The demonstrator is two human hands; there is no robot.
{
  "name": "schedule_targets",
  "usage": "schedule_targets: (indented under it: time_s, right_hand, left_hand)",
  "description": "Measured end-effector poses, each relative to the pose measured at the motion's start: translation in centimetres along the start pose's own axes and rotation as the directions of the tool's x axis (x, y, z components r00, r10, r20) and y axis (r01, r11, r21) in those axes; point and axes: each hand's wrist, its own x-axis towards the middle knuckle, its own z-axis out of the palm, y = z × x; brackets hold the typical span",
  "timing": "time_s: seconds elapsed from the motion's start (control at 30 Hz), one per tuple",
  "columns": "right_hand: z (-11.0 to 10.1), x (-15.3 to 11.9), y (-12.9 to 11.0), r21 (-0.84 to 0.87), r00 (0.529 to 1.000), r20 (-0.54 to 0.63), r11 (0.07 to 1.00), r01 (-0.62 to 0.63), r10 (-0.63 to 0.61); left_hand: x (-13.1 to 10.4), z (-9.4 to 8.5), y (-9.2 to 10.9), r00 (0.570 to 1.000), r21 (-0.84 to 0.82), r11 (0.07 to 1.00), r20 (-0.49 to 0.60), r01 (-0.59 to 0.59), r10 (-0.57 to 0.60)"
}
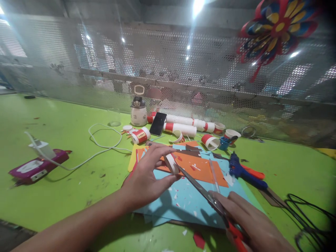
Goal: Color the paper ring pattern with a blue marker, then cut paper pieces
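Note:
Between the thumb and fingers of my left hand [152, 175] is a short white paper cup piece [172, 163], held up above the orange and blue paper. My right hand [244, 217] is closed round the red handles of metal scissors [201, 189]. The scissor tips touch the right side of the cup piece. Below lie an orange sheet [207, 170] and a light blue sheet [183, 206] sprinkled with small red and white scraps.
A blue glue gun [240, 169] with a black cable lies right. Behind the paper are a phone [158, 123], a bottle [139, 113], several paper cups and a joined cup tube [181, 119]. A purple power strip [38, 167] and white cable lie left.

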Motion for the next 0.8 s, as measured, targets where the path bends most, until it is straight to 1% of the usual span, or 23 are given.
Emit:
schedule_targets:
  time_s: [0.27,0.4,0.53,0.8]
  right_hand:
    - [-0.05,0.26,-0.13,-0.017,1.0,0.027,1.0,0.011,-0.01]
    - [-0.12,0.49,-0.22,-0.002,1.0,0.01,1.0,0.008,-0.008]
    - [-0.18,0.49,-0.38,-0.008,1.0,0.01,1.0,-0.011,0.011]
    - [-0.31,0.43,-0.28,-0.093,0.998,0.036,0.994,0.057,-0.054]
  left_hand:
    - [-0.02,0.14,-0.12,0.999,-0.004,0.999,0.015,-0.032,0.032]
    - [-0.03,0.12,-0.04,0.999,-0.036,0.999,0.015,-0.038,0.038]
    - [-0.05,0.15,0.02,0.999,-0.024,0.999,0.012,-0.036,0.037]
    - [-0.01,0.13,0.0,1.0,0.01,1.0,0.014,-0.024,0.024]
